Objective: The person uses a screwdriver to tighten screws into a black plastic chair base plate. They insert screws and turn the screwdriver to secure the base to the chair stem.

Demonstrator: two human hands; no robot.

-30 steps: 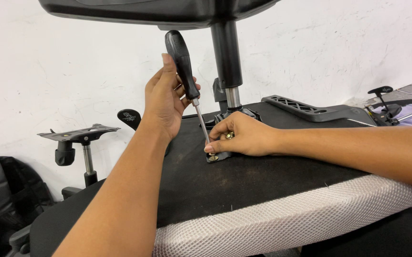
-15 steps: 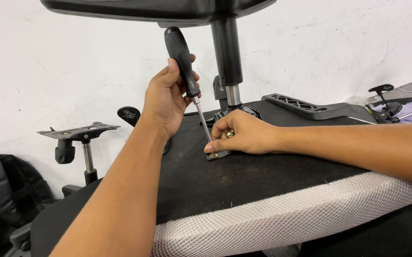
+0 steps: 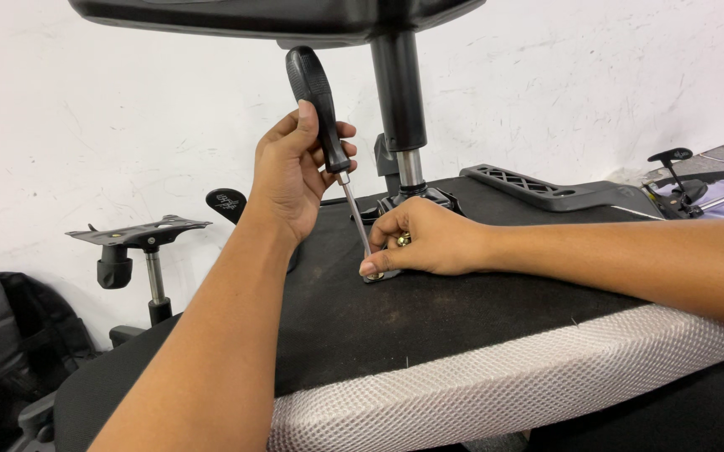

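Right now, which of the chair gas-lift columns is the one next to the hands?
The thick black column rising from the upturned seat, just behind the right hand and beside the screwdriver in the left hand. The other column stands apart, far left.

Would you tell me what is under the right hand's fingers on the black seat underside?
The right hand pinches brass-coloured screws and steadies the screwdriver tip, held by the left hand, at a small metal bracket. The fingers cover the tip's contact point and most of the bracket.

No packages, labels, signs, screens.
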